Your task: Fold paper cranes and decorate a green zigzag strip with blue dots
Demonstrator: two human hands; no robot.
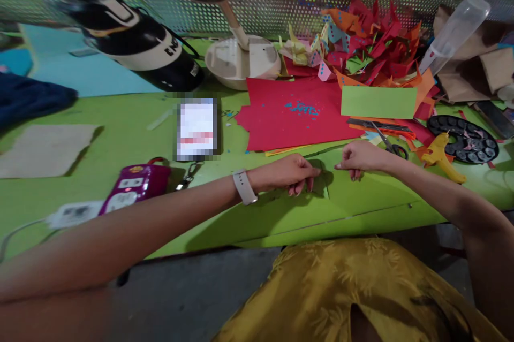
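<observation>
Both hands are near the table's front edge, close together with a small gap between them. My left hand (pixel 291 173), with a pale watch (pixel 244 187) on its wrist, is closed with thumb and fingers pinched together. My right hand (pixel 359 158) is pinched too, its thumb pointing left. Between and beneath them lies a green sheet of paper (pixel 326 185), pinched at the fingertips; its colour nearly matches the table, so its outline is hard to follow. Just beyond lies red paper (pixel 273 117) with blue scraps on it. Scissors (pixel 387 141) rest beside my right hand.
A pile of folded paper pieces (pixel 361 42) sits behind. At right are a yellow glue gun (pixel 440 154), a black palette (pixel 482 144), a cutter knife (pixel 377 126) and green card (pixel 378 102). At left are a purple power strip (pixel 136 184), a black bottle (pixel 148 47) and a fan (pixel 241 58).
</observation>
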